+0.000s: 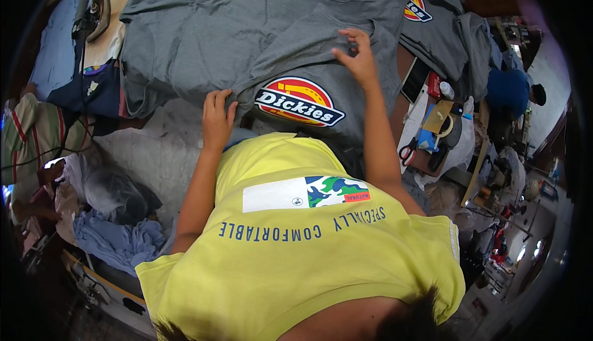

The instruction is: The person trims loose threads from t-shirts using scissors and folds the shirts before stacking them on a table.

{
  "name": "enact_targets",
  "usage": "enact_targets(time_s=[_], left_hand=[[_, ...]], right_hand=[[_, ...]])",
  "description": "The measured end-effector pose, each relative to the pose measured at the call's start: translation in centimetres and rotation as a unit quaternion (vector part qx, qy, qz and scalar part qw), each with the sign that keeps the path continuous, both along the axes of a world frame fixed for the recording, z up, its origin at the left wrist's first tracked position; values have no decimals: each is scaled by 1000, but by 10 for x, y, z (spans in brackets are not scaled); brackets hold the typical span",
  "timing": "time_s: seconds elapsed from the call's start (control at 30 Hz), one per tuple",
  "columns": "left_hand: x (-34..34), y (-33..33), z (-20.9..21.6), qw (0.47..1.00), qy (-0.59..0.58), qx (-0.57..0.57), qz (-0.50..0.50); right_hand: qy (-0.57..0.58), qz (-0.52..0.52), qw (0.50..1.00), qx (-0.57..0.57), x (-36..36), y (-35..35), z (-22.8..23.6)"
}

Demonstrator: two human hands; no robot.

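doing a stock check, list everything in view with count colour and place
garments: 2+, grey, front and upper right
logo patches: 2, multicoloured, on garments
clothes iron: 1, dark, upper left
striped cloth: 1+, beige-red, left
crumpled cloth: 1+, light blue, lower left
scissors: 1, red-handled, right
tape roll: 1, beige, right
can: 1, red, right
co-worker: 1, blue-topped, far right
printed T-shirt: 1, yellow, on wearer
left hand: 1, bare, at garment edge
right hand: 1, bare, over garment

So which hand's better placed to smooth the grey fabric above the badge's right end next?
Right hand, likely: open over the grey fabric there; left hand is left of the badge, at the fabric's near edge.
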State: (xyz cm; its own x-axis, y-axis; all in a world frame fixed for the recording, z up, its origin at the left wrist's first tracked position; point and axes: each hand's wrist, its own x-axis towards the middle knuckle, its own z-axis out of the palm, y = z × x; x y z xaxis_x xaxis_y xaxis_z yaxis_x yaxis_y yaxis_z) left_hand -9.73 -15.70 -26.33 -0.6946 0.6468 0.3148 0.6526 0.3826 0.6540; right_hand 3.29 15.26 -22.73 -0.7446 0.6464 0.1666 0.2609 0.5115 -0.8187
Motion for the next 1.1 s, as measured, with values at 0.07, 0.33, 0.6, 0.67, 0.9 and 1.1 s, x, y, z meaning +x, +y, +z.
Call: enact_targets(time_s=[0.07,0.33,0.6,0.67,0.9,1.1], left_hand=[[-3,-1,-4,999,-30,16,-6],[-28,-23,-18,959,-266,73,-69],[-52,-32,0,656,-728,195,-48],[-50,-30,-4,642,-734,214,-63],[-45,-22,-2,985,-64,-104,-125],[-24,-18,6,981,71,-161,-82]], right_hand=[[-50,50,995,74,1,-3,-3],[-1,-23,999,-49,-7,20,-51],[20,-80,950,-301,-13,34,-44],[11,-82,948,-307,-14,36,-45],[-19,-94,957,-275,-13,35,-42],[-29,-101,957,-270,-15,35,-43]])
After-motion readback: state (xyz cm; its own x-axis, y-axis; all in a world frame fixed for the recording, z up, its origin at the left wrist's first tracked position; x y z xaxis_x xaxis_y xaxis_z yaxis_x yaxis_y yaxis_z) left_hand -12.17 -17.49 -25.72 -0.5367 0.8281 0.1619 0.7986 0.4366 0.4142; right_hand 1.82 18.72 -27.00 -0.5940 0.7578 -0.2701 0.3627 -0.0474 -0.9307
